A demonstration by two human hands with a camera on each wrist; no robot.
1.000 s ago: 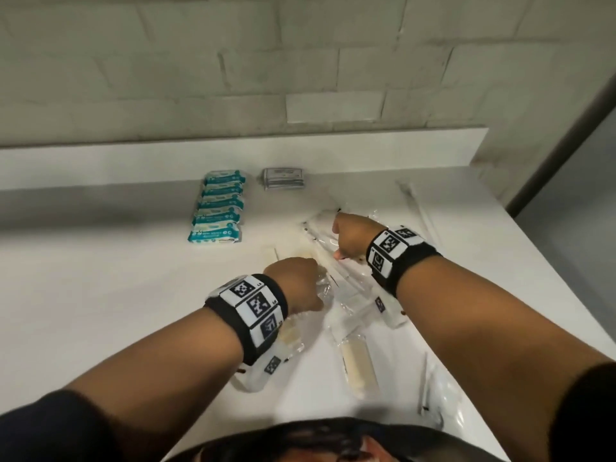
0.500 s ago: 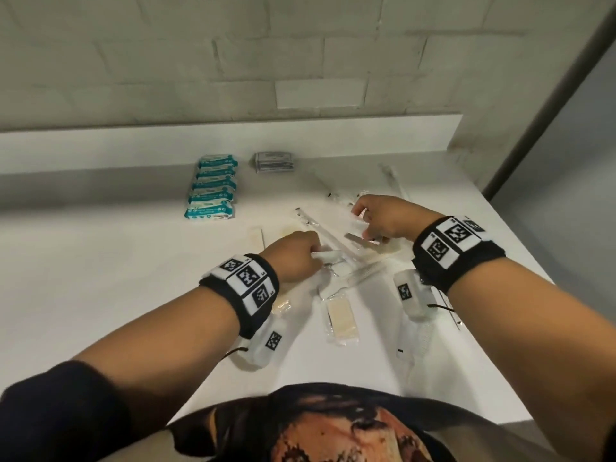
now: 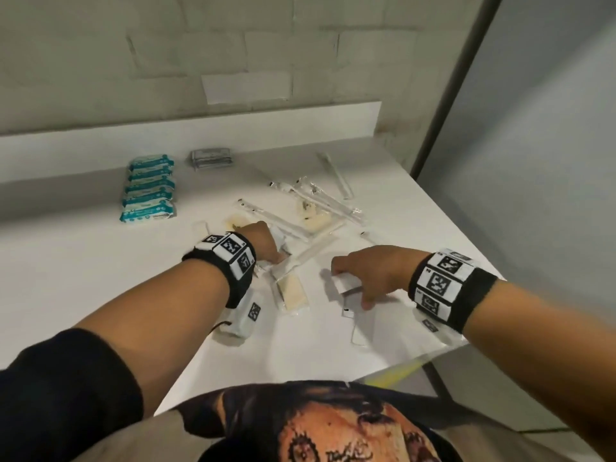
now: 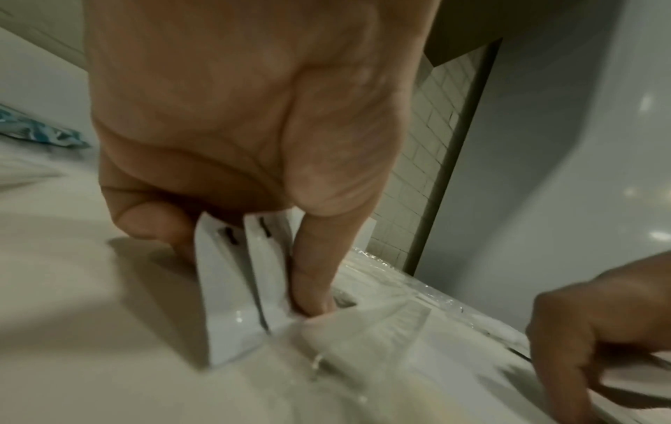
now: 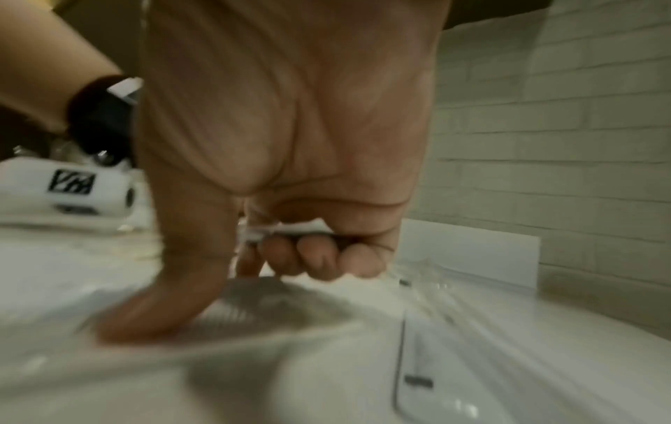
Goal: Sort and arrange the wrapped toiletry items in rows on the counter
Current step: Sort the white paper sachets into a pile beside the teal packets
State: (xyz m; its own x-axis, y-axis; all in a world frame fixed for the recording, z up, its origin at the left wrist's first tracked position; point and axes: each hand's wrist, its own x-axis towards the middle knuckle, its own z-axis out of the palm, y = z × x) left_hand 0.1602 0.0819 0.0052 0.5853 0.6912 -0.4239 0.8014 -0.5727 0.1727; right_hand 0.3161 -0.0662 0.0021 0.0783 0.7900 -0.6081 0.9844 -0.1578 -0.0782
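My left hand (image 3: 266,243) (image 4: 254,200) is near the middle of the white counter (image 3: 83,271). It pinches two flat white packets (image 4: 250,275) upright between thumb and fingers. My right hand (image 3: 365,271) (image 5: 290,200) is low over the counter to the right. Its fingers curl round a small white packet (image 3: 346,283) (image 5: 290,228) while the thumb presses on a clear wrapper. Past both hands lies a loose heap of clear-wrapped long sticks (image 3: 321,200) and cream pieces (image 3: 315,220). A wrapped cream bar (image 3: 293,293) lies between my wrists.
Several teal packs (image 3: 148,188) lie in a row at the back left, with a stack of grey packets (image 3: 210,158) beside them. A flat white sachet (image 3: 356,328) lies near the front edge. A raised ledge (image 3: 200,135) runs along the tiled wall.
My right hand has drawn back from the far heap toward the front right with a white packet in it. My left hand has stayed put with its packets. My head has turned right.
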